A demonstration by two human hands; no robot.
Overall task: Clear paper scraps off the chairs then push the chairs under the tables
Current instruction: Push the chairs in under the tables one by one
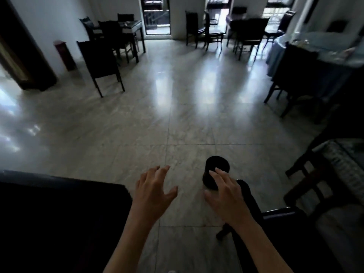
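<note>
Marble floor ahead; we hold left hand (155, 191) and right hand (224, 196) spread, gripping nothing. No scraps visible. Far chair (100, 64) stands out from its table (132, 24); pushing remains.

A bin (216, 172) stands on the floor (137, 125) just ahead of the right hand (224, 196), with a chair (100, 62) far left before a table (131, 25) and another table (248, 21) far right.
</note>
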